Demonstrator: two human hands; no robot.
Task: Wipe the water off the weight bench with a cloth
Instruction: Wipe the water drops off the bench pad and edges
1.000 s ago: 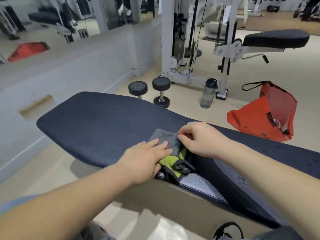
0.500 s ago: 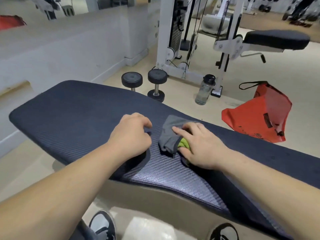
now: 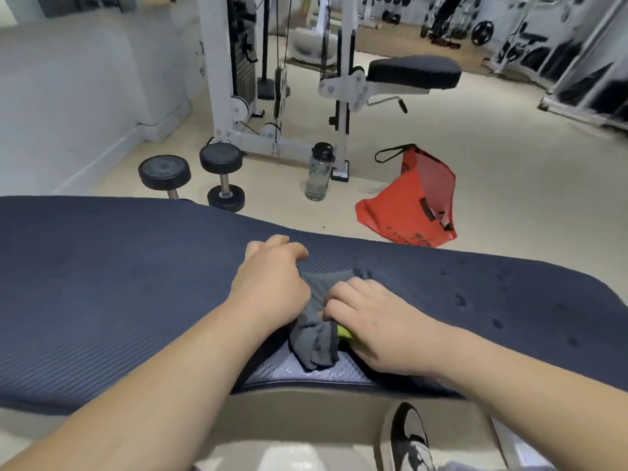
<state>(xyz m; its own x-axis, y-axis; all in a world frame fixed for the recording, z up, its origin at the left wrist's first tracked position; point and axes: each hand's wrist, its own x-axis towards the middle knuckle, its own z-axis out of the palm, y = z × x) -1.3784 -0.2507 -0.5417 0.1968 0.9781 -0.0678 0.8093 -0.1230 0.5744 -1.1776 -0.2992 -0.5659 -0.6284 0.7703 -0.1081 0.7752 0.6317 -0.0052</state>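
The dark blue weight bench (image 3: pixel 102 283) runs across the whole view. A crumpled grey cloth (image 3: pixel 317 338) with a yellow-green patch lies on its middle, near the front edge. My left hand (image 3: pixel 272 283) sits at the cloth's left edge with curled fingers and seems to grip it; the thumb is hidden. My right hand (image 3: pixel 370 324) curls its fingers into the cloth from the right and bunches it. Water drops (image 3: pixel 460 298) dot the pad to the right of my hands.
Behind the bench on the floor stand two dumbbells (image 3: pixel 222 178), a clear water bottle (image 3: pixel 318 175) and a red bag (image 3: pixel 413 209). A white cable machine (image 3: pixel 238 79) with a padded seat (image 3: pixel 414 72) rises farther back. My shoe (image 3: pixel 404 436) shows below the bench.
My left hand moved right from the bare pad onto the cloth's left edge. The right hand went from lying on the cloth to clutching it, and the cloth shifted toward the front edge.
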